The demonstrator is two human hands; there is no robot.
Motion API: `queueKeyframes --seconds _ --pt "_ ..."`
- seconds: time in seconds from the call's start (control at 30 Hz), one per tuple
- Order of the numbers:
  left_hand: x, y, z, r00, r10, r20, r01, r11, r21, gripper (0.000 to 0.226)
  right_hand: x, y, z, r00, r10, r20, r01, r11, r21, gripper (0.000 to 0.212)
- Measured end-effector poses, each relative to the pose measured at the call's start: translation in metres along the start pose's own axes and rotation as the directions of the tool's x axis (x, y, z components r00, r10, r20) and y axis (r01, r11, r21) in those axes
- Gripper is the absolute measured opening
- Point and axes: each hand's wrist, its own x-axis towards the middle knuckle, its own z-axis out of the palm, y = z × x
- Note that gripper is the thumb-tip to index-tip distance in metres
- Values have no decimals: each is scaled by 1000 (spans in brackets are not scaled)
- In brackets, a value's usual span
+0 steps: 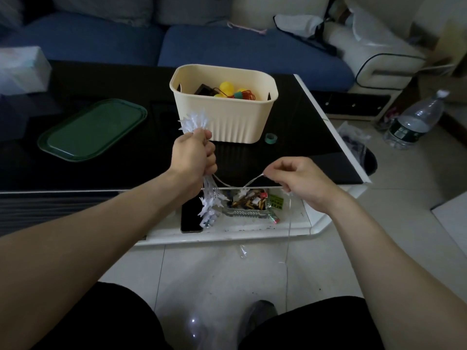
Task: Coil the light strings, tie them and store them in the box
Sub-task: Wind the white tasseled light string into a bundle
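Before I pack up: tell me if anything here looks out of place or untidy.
The white light string is only part coiled: a thin tail trails from the right hand to the floor. The box's green lid lies off on the table. Nothing looks spilled or broken.

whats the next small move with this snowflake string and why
Probably bring the right hand across to lay another loop into the left hand. The left already grips a bundle of the snowflake light string, while a slack length hangs between the hands and a loose tail trails floorward.
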Motion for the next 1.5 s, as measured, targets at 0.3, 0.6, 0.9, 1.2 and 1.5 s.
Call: queueKeyframes --seconds 0.3,0.6,0.9,1.2,1.5 --pt "-6 -7 11 997 -54 50 55 998 -27 24 2 -13 26 988 -85 126 103 984 -145 27" --pt "-8 -14 12 981 -184 66 182 982 42 33 5 -8 38 977 -215 -1 214 972 -100 25" --pt "-7 -26 9 952 -289 98 237 904 357 32 4 -12 51 991 -131 -39 127 988 -88 42" --pt "-9 -25 3 956 -266 127 134 775 617 26 2 -14 54 983 -6 183 60 954 -293 42" --pt "-4 -10 1 992 -124 34 97 896 434 22 8 -6 61 982 175 77 -146 946 -289 69"
